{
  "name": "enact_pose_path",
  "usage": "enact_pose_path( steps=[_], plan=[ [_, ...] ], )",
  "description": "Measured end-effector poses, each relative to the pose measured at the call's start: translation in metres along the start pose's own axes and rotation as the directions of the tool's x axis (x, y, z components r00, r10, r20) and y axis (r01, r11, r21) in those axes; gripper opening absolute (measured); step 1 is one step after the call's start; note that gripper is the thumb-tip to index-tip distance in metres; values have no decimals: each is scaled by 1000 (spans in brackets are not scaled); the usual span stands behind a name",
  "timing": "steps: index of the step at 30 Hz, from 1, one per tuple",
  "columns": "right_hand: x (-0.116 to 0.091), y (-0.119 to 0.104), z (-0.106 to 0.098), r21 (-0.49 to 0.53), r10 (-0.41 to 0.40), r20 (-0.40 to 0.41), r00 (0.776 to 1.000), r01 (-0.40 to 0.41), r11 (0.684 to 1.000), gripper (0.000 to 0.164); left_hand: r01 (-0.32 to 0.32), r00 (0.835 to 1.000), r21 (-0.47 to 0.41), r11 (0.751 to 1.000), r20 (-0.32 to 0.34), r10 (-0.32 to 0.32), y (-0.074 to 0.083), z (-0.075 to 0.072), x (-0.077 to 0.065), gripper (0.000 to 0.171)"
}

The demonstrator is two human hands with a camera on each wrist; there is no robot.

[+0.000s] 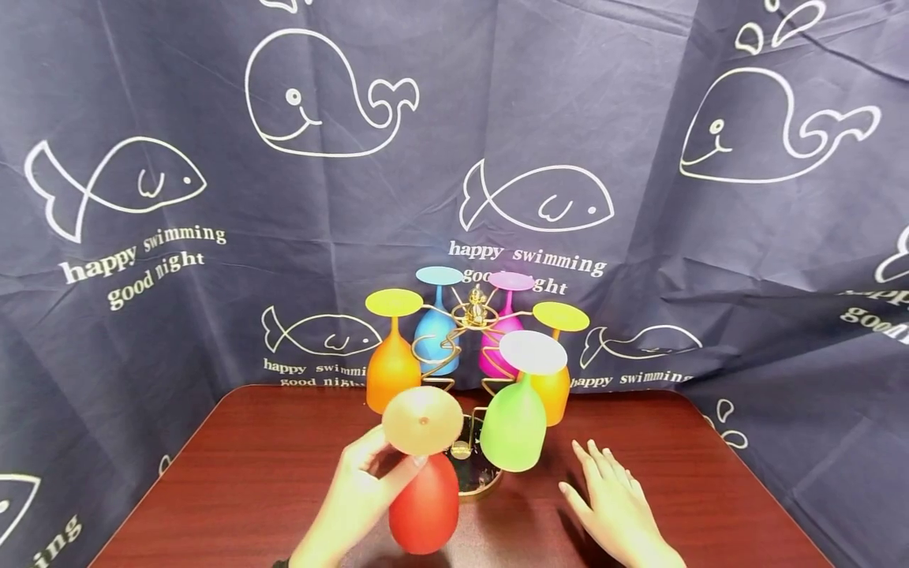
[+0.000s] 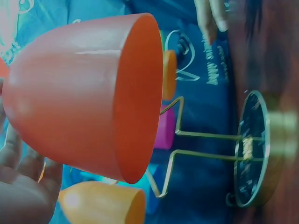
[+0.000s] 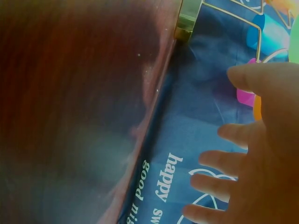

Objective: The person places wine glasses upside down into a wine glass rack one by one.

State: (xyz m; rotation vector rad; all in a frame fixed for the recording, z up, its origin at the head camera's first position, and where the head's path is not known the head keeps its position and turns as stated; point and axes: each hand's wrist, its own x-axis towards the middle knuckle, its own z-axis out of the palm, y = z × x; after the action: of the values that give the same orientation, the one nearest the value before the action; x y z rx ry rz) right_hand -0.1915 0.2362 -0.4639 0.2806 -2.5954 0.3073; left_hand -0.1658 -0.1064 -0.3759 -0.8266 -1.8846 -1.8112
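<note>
A red wine glass (image 1: pixel 424 505) is upside down at the front of a gold wire glass rack (image 1: pixel 474 315). My left hand (image 1: pixel 358 481) grips it just under its round foot, thumb and fingers about the stem. In the left wrist view the bowl of the red glass (image 2: pixel 88 98) hangs above the level of the rack's round base (image 2: pixel 252 149). A green glass (image 1: pixel 514 426) hangs upside down just right of it. My right hand (image 1: pixel 616 501) holds nothing, its fingers spread and straight, at the right of the rack near the tabletop.
Around the rack more glasses hang upside down: an orange one (image 1: pixel 393 371) at left, a blue one (image 1: pixel 436 339) and a magenta one (image 1: pixel 502 339) behind, another orange one (image 1: pixel 554 394) at right. A dark curtain (image 1: pixel 398 205) stands behind the reddish-brown table (image 1: pixel 234 473).
</note>
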Motion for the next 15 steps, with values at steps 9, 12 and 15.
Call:
enact_pose_path(
  steps=[9, 12, 15],
  plan=[
    [-2, -1, 0, -3, 3, 8, 1000, -3, 1000, 59, 9, 984, 24, 1000, -178, -5, 12, -21, 25, 23],
    [-2, -1, 0, -8, 4, 15, 1000, -4, 1000, 59, 19, 982, 9, 1000, -191, -17, 13, -26, 36, 21],
    [-1, -1, 0, -5, 8, 33, 999, -8, 1000, 59, 49, 978, 13, 999, -202, -46, 12, -30, 45, 20]
  ],
)
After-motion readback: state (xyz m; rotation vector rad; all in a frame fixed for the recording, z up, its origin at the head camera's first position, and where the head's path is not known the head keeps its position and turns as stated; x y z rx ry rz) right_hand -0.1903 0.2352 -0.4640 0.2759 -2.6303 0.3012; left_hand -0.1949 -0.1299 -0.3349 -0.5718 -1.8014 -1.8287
